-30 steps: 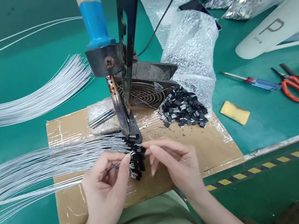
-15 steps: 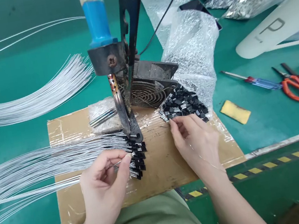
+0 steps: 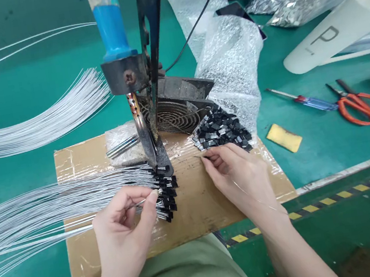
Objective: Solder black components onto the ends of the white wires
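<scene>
My left hand pinches the end of a thin wire between thumb and forefinger. It hovers over a row of wires whose right ends carry small black connectors. A soldering iron with a blue handle is clamped on a stand, its tip pointing down just above those connectors. My right hand is closed in a pinch at the near edge of a pile of black connectors. A small dark piece, probably one connector, shows at its fingertips.
Cardboard lies under the work. Behind the iron stands a fan, with solder sticks on its left and bubble wrap on its right. Farther right are a yellow sponge, screwdriver, orange-handled scissors and a white cup.
My right hand has drawn slightly back from the connector pile, with a small dark piece now showing at its fingertips. My left hand keeps its pinch on the wire. The whole view has shifted slightly.
</scene>
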Motion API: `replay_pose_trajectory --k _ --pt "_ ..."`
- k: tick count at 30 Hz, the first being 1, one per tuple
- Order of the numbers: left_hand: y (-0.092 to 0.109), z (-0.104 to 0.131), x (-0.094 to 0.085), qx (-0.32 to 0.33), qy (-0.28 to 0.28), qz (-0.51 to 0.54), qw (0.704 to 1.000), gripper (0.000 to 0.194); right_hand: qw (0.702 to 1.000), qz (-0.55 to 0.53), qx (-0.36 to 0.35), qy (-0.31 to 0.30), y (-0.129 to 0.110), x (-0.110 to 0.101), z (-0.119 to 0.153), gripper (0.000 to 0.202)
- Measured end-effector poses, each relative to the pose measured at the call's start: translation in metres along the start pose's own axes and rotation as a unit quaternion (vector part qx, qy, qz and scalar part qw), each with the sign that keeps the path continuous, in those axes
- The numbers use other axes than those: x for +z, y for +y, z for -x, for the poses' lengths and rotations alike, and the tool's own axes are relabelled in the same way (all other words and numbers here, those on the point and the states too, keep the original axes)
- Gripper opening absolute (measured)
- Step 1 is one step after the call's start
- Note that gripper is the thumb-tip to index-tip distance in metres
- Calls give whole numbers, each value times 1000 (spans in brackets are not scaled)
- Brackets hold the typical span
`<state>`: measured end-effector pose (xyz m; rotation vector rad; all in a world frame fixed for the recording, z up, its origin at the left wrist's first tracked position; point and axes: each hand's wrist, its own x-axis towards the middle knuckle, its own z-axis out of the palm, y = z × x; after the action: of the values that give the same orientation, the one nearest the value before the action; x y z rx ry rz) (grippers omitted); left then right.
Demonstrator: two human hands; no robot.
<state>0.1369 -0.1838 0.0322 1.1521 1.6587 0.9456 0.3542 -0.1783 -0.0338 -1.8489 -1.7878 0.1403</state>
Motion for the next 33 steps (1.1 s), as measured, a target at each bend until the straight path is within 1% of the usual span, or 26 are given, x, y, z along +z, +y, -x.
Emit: replay_pose_trajectory --k 3,5,7,9,10,11,13,14,17,19,20,21,23,27,30,33 --pt "1 1 0 -3 2 0 1000 7 999 35 -10 18 0 -1 1 14" --pt "2 1 0 -4 3 8 1000 7 999 28 -4 18 1 -2 2 17" --pt "3 1 -1 -5 -3 10 1000 8 1000 -8 16 17 1 -3 4 17" --pt "3 1 -2 -9 -11 3 1000 9 993 -97 64 16 -2 -3 7 14" --pt "3 1 -2 -11 -14 -2 1000 9 982 -161 99 15 -6 -3 9 12" --pt "3 1 -3 -12 -17 -5 1000 9 963 -232 133 12 -12 -2 11 10" --pt "3 1 -3 -13 -24 2 1000 8 911 -367 189 2 -26 -2 13 7" --pt "3 1 -3 -14 -29 10 999 8 887 -414 205 -11 -34 -1 13 5" --pt "4 -1 -3 -23 -54 43 997 10 826 -513 228 -37 -57 -1 13 5" --pt "5 -2 -3 -27 -70 60 995 11 795 -558 230 -52 -68 -1 11 6" --pt "6 -3 -3 -26 -83 63 994 11 786 -571 231 -59 -72 -2 11 7" --pt "6 -4 -3 -24 -95 65 993 10 782 -576 231 -63 -75 -2 10 7" --pt "7 -4 -3 -18 -106 65 992 9 786 -569 233 -66 -78 -3 10 7" --pt "6 -6 -3 -11 -94 68 993 11 798 -551 235 -68 -82 -4 10 8" --pt "4 -8 -5 3 -119 49 992 10 797 -553 232 -66 -83 -4 9 9" --pt "3 -9 -6 3 -138 42 990 11 789 -563 236 -69 -84 -3 8 9"
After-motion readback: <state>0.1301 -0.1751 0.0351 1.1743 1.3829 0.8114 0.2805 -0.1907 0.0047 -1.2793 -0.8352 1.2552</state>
